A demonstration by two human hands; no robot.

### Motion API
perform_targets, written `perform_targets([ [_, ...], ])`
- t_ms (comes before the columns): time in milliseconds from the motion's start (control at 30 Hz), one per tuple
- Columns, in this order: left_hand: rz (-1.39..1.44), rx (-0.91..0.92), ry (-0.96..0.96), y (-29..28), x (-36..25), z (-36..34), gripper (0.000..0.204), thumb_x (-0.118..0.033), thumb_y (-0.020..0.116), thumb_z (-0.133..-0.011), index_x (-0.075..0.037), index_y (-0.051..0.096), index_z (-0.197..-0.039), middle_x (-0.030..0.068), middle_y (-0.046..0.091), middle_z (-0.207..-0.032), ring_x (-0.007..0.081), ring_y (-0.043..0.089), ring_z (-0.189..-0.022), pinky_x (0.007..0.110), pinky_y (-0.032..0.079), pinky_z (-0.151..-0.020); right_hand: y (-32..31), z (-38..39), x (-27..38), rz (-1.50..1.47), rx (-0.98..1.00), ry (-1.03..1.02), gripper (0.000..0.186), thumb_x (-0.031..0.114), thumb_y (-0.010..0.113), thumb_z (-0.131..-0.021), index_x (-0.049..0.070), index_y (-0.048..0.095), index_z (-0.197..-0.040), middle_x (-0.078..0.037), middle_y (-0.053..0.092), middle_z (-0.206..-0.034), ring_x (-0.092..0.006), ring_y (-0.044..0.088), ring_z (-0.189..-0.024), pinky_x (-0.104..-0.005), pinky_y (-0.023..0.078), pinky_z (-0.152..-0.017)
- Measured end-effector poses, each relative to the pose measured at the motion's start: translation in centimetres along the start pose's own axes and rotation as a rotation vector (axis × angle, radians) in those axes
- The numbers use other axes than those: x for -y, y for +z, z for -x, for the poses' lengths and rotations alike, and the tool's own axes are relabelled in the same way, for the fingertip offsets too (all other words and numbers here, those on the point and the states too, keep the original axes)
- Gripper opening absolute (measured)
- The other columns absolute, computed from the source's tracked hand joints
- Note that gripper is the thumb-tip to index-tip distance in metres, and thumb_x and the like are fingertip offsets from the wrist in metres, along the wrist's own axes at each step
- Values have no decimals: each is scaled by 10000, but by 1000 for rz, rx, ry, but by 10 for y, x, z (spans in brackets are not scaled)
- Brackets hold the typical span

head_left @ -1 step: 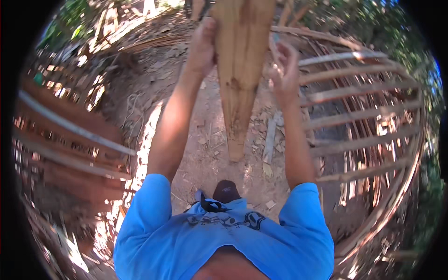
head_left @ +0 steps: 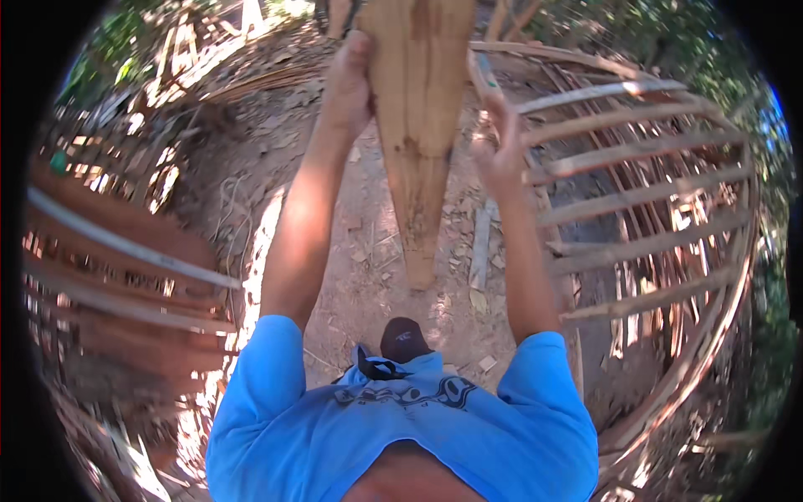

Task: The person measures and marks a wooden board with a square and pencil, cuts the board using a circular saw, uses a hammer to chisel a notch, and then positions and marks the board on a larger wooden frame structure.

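A long wooden board [head_left: 418,109] stands out in front of me, wide at the far end and tapering to a narrow tip near my feet. My left hand [head_left: 350,88] grips its left edge, thumb along the side, with the other fingers hidden behind the wood. On the opposite side, my right hand [head_left: 500,151] is raised beside the right edge, with a small gap to it. Its fingers are curled and blurred. A slim whitish thing [head_left: 482,74] with a teal mark sticks up from them and seems held; its kind is unclear.
A slatted wooden frame [head_left: 644,197] curves along the right. At the left are reddish-brown planks [head_left: 125,226] with a pale rail [head_left: 134,244]. Dirt ground [head_left: 351,276] with chips and leaves lies below, and a greyish wood piece [head_left: 481,251] rests right of the board's tip.
The view has shifted slightly, so the board and both hands appear a little farther left. My right hand has come slightly nearer to me. The left hand keeps its grip on the board.
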State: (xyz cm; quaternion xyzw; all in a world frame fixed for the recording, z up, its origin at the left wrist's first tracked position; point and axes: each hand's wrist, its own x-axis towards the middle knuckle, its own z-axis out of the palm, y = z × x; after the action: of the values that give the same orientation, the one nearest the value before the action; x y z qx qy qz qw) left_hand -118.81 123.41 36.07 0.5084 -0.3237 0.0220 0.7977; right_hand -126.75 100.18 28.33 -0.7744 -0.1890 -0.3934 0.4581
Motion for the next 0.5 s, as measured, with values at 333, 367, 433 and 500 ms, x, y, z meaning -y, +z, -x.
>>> perform_targets([
  [333, 121, 197, -21, -6, 139, -206, 942, -740, 488, -945, -25, 359, -1544, 105, 521, -1476, 194, 531, -1328, 362, 429, -1125, 119, 183, -289, -284, -177, 759, 737, 323, 750, -811, -23, 503, -1413, -196, 636, -1256, -283, 589, -1242, -432, 472, -1045],
  [367, 124, 215, -8, 3, 154, -228, 942, -740, 488, -945, -25, 359, -1544, 105, 521, -1476, 194, 531, -1328, 362, 429, -1125, 106, 187, -326, -277, -208, 757, 691, 328, 731, -816, -27, 539, -1378, -185, 665, -1193, -271, 598, -1218, -424, 478, -1028],
  [433, 193, 265, -18, 27, 176, -266, 977, -762, 495, -933, 7, 371, -1522, 172, 508, -1487, 218, 527, -1340, 415, 455, -1103, 56, 214, -397, 257, 17, 810, 630, 394, 689, -829, -35, 613, -1283, -163, 689, -1122, -254, 628, -1123, -418, 492, -969],
  [500, 104, 292, -52, -13, 211, -311, 952, -738, 436, -974, 11, 321, -1550, 182, 450, -1536, 247, 460, -1405, 423, 404, -1146, 119, 163, -429, -12, -77, 799, 612, 432, 650, -850, -40, 631, -1240, -171, 687, -1117, -274, 636, -1079, -431, 488, -949],
])
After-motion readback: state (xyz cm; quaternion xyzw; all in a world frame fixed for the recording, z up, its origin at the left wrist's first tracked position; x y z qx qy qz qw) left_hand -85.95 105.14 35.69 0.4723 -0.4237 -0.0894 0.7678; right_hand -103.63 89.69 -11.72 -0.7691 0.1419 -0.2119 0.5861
